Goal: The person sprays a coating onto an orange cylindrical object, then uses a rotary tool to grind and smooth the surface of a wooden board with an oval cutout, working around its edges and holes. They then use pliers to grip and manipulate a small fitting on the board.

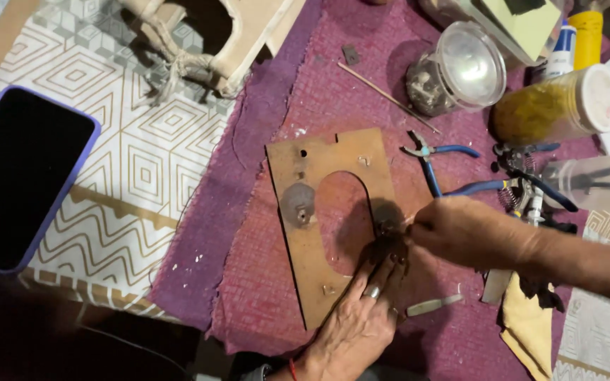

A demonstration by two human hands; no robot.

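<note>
A: We start at the fingers. Our right hand point(471, 233) has its fingertips pinched narrow on something small and dark at the edge of the wooden board point(319, 233). We cannot tell what the small part point(388, 227) is; it sits in shadow.

B: And the left hand point(358, 321)?

A: It lies flat, fingers spread and pressed down on the board's lower right side, just under the pinch. A ring shows on one finger. We judge it is there to keep the board from sliding while the right hand works.

B: Where does the board lie?

A: Flat on the purple cloth point(262, 296), mid-table, with an arched cut-out in its middle and a round grey disc point(297, 204) fixed to its left side. The small part is at the right rim of that cut-out, touching the wood.

B: Outward from there?

A: Blue-handled pliers point(435, 159) lie just beyond the board, open, near the right wrist, likely kept within reach. Beside them is a second dark-handled tool point(531, 183). A pale flat blade point(433, 305) rests near the left hand. Farther back stand a clear jar point(460, 70) with bits inside, and a yellow-filled jar point(555, 106) on its side. A thin stick point(386, 95) lies between jar and board. A dark phone point(22, 176) sits well apart on the patterned cloth point(150, 155).
</note>
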